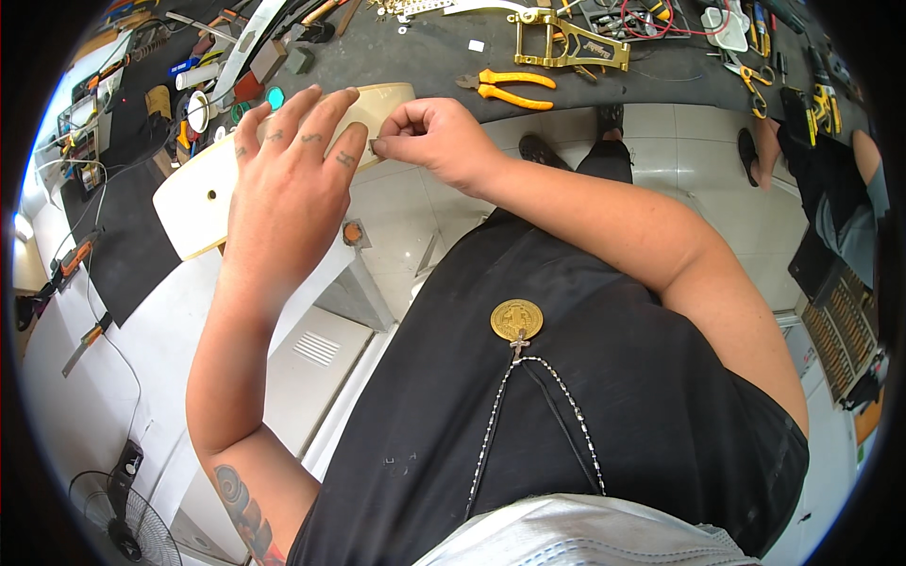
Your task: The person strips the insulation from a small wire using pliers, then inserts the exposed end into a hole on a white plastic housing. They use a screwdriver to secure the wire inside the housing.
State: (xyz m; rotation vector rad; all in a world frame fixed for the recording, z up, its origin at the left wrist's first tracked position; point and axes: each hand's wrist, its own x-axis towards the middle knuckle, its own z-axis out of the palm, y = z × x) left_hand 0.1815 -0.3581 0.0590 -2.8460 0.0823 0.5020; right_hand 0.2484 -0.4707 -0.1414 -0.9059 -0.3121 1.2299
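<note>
A cream, curved panel that looks like the side of a guitar body (pixel 184 215) lies along the bench edge, with a small dark hole near its left end. Across its middle rests my left hand (pixel 293 179), fingers spread and laid over the surface. My right hand (pixel 439 141) is at the right part of the panel, thumb and forefinger pinched together close to the left fingertips. Whatever is in that pinch is too small to make out. Orange-handled cutting pliers (pixel 514 87) lie just beyond my right hand.
A gold guitar tailpiece (pixel 590 49) sits behind the pliers on the dark bench mat (pixel 396 57). Scissors (pixel 750 80) and several tools crowd the far right. Blocks and tape clutter the left. Another person's feet (pixel 764 156) show at right; a fan (pixel 123 528) stands lower left.
</note>
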